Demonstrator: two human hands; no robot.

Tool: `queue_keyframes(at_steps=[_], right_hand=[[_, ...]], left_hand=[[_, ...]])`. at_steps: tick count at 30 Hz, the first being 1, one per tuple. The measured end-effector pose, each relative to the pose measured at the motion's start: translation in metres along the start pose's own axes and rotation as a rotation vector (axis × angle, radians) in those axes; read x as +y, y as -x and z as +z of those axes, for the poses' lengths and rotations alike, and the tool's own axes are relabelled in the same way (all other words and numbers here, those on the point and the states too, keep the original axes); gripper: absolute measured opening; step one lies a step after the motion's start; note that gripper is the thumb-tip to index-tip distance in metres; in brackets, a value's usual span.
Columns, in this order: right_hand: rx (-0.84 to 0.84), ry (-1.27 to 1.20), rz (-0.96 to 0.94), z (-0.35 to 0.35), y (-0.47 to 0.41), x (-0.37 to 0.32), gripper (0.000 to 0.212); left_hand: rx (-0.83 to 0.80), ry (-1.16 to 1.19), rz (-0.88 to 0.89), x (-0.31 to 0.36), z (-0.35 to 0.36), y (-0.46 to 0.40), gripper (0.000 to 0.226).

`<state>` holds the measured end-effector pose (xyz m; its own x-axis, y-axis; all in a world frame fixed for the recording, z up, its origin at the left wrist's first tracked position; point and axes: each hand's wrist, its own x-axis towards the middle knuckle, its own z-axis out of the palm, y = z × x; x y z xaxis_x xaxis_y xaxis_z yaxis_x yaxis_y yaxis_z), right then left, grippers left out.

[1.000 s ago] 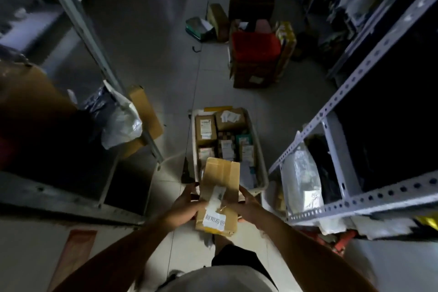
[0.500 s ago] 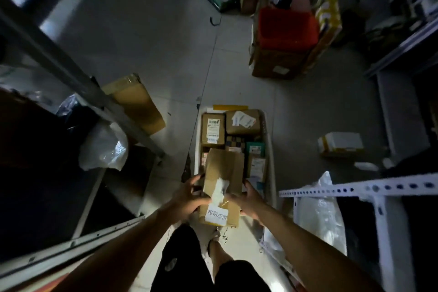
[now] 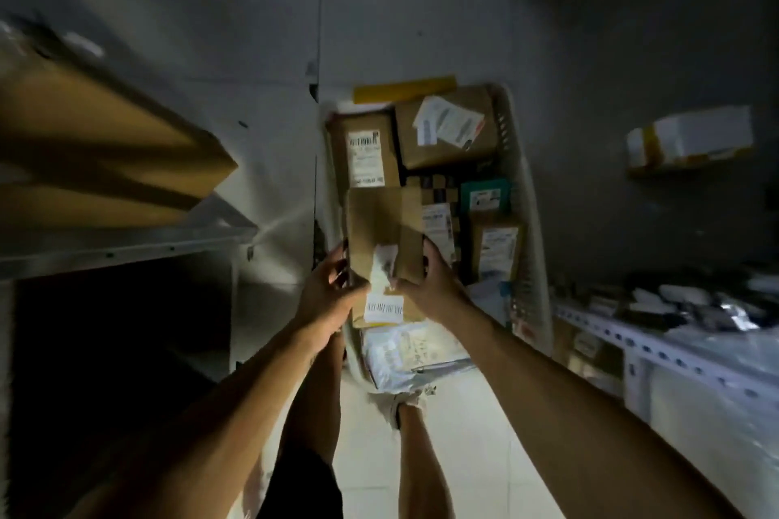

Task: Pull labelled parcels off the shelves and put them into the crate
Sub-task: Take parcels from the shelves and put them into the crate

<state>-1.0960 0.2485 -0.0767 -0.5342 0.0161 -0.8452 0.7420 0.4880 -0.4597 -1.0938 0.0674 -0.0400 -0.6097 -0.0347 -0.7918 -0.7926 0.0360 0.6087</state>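
Matt cardboard parcel, seemingly plastic crate.

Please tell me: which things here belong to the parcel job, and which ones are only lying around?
Belong to the job:
- brown parcel, held by left hand and right hand
- white crate with parcels inside

Only lying around:
- white box on the floor
- large cardboard box on the left shelf
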Motion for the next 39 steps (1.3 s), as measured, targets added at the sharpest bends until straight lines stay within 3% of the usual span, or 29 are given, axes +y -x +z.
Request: queue_keyframes(at_steps=[6,10,16,25,31,39], right_hand=[[0.054,0.132,0.003,0.024,-0.057,0.029,0.098],[-0.008,0.259,0.035,0.039,-0.061,0.049,0.088],[0.028,0.364,0.076,0.048,-0.069,0.038,0.084],[0.035,0.318,0.079,0.049,-0.074,0.041,0.086],[0.064,0.310,-0.022,0.047,-0.075,0.046,0.095],[0.014,0.402,0.066,0.046,-0.066,0.035,0.090]], left_hand=[[0.023,-0.068,-0.067,-0.060,0.003,-0.063,0.062],[0.061,-0.310,-0.018,-0.086,0.004,-0.071,0.054],[0.206,-0.614,0.094,-0.091,0.008,-0.091,0.039],[0.332,-0.658,0.153,-0.091,0.003,-0.105,0.041],[0.302,-0.632,0.216,-0.091,-0.007,-0.108,0.050],[0.258,-0.777,0.204,-0.082,-0.002,-0.097,0.042]])
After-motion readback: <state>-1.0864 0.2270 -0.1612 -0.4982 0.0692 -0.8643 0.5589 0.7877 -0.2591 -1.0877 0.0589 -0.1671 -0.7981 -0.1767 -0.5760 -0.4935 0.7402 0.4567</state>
